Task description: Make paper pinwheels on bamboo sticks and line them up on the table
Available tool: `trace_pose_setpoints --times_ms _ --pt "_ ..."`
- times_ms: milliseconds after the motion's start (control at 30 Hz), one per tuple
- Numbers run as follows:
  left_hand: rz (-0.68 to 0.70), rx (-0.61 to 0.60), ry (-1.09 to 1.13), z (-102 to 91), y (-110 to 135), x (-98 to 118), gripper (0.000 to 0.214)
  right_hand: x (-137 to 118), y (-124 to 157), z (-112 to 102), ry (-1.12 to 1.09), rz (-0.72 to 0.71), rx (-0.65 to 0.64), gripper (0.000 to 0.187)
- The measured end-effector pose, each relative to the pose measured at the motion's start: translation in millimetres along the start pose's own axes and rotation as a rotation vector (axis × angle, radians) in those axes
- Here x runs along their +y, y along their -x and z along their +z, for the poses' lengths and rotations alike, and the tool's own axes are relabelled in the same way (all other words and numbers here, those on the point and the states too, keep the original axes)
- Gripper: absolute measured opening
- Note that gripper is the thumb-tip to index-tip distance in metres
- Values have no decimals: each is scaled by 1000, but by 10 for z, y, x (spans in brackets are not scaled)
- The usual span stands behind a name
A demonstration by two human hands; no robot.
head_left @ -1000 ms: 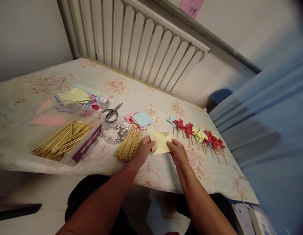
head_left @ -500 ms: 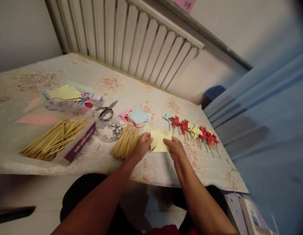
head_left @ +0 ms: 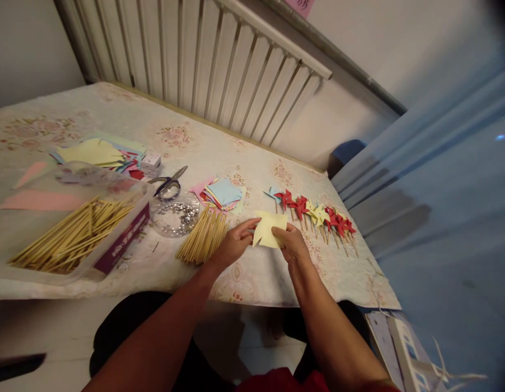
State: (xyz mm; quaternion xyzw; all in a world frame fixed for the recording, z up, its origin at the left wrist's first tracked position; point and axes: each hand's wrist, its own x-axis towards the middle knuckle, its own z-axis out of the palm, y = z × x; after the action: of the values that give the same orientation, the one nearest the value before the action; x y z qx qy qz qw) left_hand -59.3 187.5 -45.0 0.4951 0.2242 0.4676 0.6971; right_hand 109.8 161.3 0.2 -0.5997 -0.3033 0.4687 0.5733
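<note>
Both my hands hold a cut square of pale yellow paper (head_left: 268,228) just above the table's near edge. My left hand (head_left: 234,244) pinches its left side, thumb and fingers closed on a corner flap. My right hand (head_left: 292,244) grips its lower right edge. A loose bundle of bamboo sticks (head_left: 204,240) lies just left of my left hand. A row of finished red and yellow paper pinwheels (head_left: 313,213) lies on the table to the right of the paper.
A clear box of bamboo sticks (head_left: 72,231) stands at the left. A round dish of shiny pins (head_left: 174,215), scissors (head_left: 168,184) and stacks of coloured paper squares (head_left: 223,193) lie behind the sticks. A radiator (head_left: 203,60) runs along the table's far side.
The view has shifted, so everything sits further left in the picture. My left thumb and fingers have lifted a corner flap of the yellow paper, which now looks bent instead of flat.
</note>
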Motion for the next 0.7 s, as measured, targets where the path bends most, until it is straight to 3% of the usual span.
trace_pose_setpoints --times_ms 133,467,533,700 --pt "38 -27 -69 -2 15 4 65 -11 9 16 -2 -13 9 33" --pt "56 9 -132 7 33 90 70 -48 30 29 80 -34 75 31" --pt "75 13 -153 -3 27 86 63 -43 29 29 94 -45 79 32" --pt "153 6 -290 -33 21 92 23 -52 57 54 163 -93 82 28"
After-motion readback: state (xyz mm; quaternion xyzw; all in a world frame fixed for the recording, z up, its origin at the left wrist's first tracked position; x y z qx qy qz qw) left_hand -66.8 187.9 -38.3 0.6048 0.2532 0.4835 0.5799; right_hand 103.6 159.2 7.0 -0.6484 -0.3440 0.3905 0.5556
